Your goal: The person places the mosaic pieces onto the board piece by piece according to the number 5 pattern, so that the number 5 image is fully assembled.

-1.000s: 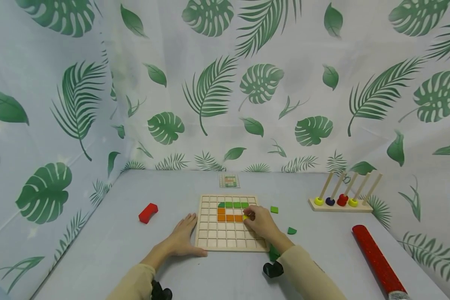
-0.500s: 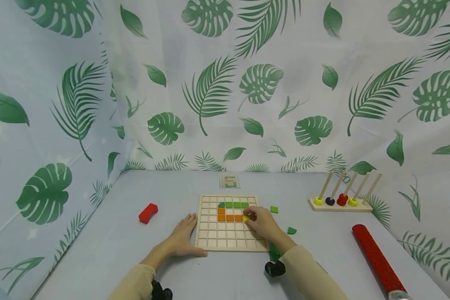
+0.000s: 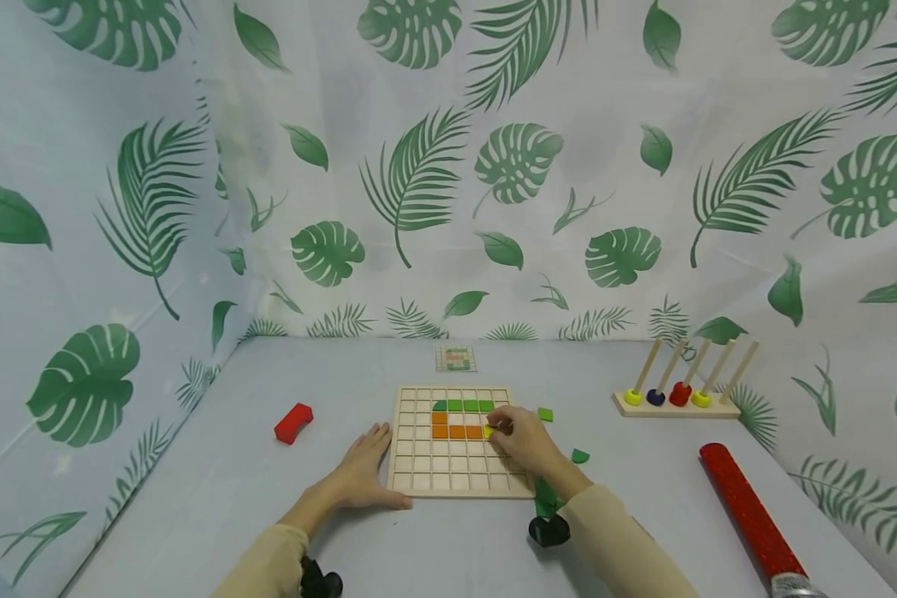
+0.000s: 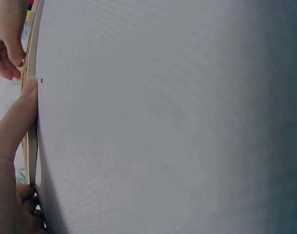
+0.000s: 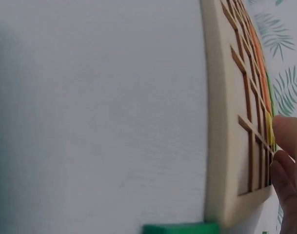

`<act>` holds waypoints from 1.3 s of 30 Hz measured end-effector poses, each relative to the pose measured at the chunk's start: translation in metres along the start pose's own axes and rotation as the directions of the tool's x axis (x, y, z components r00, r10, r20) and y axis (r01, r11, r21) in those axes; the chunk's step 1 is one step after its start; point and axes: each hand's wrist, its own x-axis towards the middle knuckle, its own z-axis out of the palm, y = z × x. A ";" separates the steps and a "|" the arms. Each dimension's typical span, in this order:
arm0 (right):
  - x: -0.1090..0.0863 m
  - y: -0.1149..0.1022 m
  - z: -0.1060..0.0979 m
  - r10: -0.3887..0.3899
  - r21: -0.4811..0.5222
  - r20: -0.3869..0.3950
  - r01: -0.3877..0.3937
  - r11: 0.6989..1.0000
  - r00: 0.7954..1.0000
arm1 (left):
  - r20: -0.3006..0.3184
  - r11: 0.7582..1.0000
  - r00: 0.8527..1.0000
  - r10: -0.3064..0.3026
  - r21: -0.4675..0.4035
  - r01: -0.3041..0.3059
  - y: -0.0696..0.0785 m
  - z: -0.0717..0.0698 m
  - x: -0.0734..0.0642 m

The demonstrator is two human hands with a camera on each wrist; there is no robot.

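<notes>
A wooden grid board (image 3: pixel 448 482) lies on the table, with green tiles (image 3: pixel 465 405) in one row and orange tiles (image 3: pixel 456 432) below and at the left. My right hand (image 3: pixel 525 438) is over the board's right side, thumb and fingertips bent together at a small yellow tile (image 3: pixel 488 433) at the end of the orange row. In the right wrist view the yellow tile (image 5: pixel 269 127) sits low among the grid cells beside the thumb. My left hand (image 3: pixel 362 473) rests at the board's near left corner, fingers stretched along the left edge and thumb along the near edge.
Green pieces (image 3: pixel 545 414) lie right of the board, some partly under the right forearm. A pattern card (image 3: pixel 456 358) lies behind it. A red block (image 3: pixel 294 423) is at left; a peg stand with beads (image 3: pixel 676 409) and a red tube (image 3: pixel 751 515) are at right.
The yellow tile at the right fingertips has come down to the end of the orange row. The right hand has shifted only slightly; the left hand stays at the board's corner.
</notes>
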 end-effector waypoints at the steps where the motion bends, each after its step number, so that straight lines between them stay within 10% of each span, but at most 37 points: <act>1: 0.001 0.000 -0.002 0.006 0.013 0.001 -0.006 1.000 1.000 | -0.002 1.000 1.000 0.000 0.000 0.000 0.000 0.000 0.000; 14: -0.008 0.029 -0.045 0.040 0.021 -0.032 -0.039 0.999 0.999 | 0.006 1.000 1.000 -0.017 0.005 0.017 -0.002 -0.005 0.000; 39: -0.053 0.052 -0.073 -0.063 -0.026 0.227 0.071 0.997 0.972 | 0.001 1.000 1.000 -0.001 0.004 0.001 0.000 -0.001 -0.001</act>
